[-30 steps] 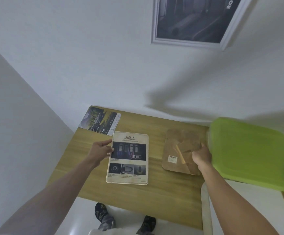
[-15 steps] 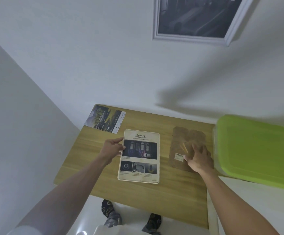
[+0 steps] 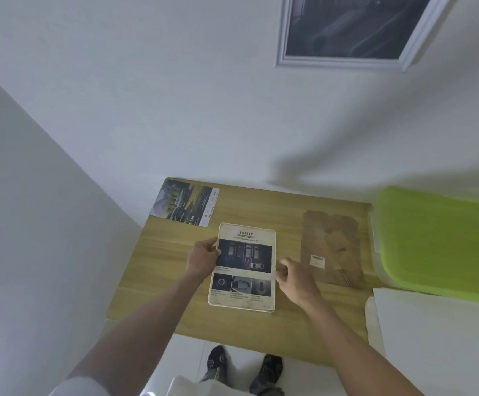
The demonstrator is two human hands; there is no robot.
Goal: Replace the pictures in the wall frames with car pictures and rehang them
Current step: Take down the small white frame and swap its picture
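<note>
- Gripping the left edge of the SAFETY car picture (image 3: 243, 267), the left hand (image 3: 203, 258) has its thumb on the printed face and its fingers curled under the edge.
- Head view: the picture lies flat near the middle of the table (image 3: 161, 281), its long sides running from the near edge toward the far edge.
- The right hand (image 3: 295, 277) sits at the right edge of the picture; its fingers are curled and meet that edge, but whether they pinch the sheet cannot be told.
- A brown backing board (image 3: 332, 247) lies just right of that hand, apart from it.
- A second car picture (image 3: 185, 206) lies at the far left corner.
- A green lidded box (image 3: 438, 241) overlaps the right edge.
- A framed picture (image 3: 355, 30) hangs on the wall above.
</note>
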